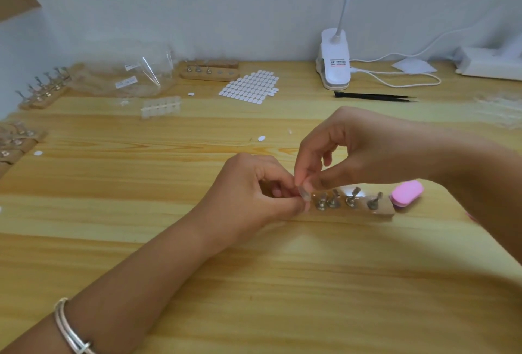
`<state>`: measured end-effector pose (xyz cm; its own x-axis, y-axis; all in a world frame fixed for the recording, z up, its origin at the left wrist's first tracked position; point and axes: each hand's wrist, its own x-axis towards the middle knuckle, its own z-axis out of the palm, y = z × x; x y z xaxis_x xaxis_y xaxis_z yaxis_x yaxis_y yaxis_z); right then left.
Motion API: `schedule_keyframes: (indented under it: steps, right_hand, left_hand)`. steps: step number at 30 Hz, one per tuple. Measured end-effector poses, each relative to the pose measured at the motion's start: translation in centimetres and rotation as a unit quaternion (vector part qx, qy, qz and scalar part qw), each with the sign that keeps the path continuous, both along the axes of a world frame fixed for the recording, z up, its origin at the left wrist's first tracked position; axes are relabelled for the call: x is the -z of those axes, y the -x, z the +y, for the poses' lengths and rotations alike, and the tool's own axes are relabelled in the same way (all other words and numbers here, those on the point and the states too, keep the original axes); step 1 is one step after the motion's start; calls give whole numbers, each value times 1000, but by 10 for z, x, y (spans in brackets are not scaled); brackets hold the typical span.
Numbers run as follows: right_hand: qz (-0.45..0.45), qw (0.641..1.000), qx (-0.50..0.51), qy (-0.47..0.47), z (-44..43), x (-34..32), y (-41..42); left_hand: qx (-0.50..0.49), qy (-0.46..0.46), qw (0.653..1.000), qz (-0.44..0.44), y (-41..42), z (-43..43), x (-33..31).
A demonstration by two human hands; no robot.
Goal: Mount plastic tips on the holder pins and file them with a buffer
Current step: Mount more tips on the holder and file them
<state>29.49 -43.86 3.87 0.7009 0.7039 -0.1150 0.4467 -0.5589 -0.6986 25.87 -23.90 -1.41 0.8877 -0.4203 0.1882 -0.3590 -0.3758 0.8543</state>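
1. Early days on this one, I'd say. The holder is a little wooden block, and the four pins I can see on it all look bare.
2. The only plastic tip in play is a clear one right at the holder's left end. The right hand has it pinched between thumb and forefinger, other fingers loosely curled above.
3. The left hand is curled in tight from the other side and seems to pinch the tip's lower end. There may be a pin hidden under those fingers, can't tell.
4. So my guess is the first tip is going on, with four more pins to fill after it. No filing has started: the pink buffer lies just beside the holder's right end, nobody touching it.
5. Supplies sit well behind the holder: a sheet of white adhesive tabs, a strip of tips, black tweezers and a clip lamp by the wall.
6. Room to move: plenty of bare tabletop between the holder and the person. The right forearm passes close over the buffer and the holder's right end, so a careless pull-back could knock either. More loaded holders sit far left of it, near what looks like the tabletop's edge.
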Motion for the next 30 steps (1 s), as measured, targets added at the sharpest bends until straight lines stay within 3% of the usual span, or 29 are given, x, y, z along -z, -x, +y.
schedule_keyframes:
  steps: [11, 21, 24, 27, 30]
  right_hand:
    - [23, 999, 36, 21, 3, 0, 3]
    - [-90, 993, 39, 61, -9, -9, -2]
    - [-111, 984, 112, 77, -34, -14, -16]
    - [-69, 980, 126, 137, -42, -4, -17]
    - [-70, 979, 132, 135, -37, 6, -17]
  left_hand:
    - [-21, 3, 999, 29, 0, -1, 2]
    - [-34, -13, 999, 12, 2, -4, 4]
    - [-46, -67, 996, -39, 5, -8, 3]
    - [-38, -139, 985, -97, 6, -14, 4]
    - [-26, -187, 973, -134, 5, -18, 3]
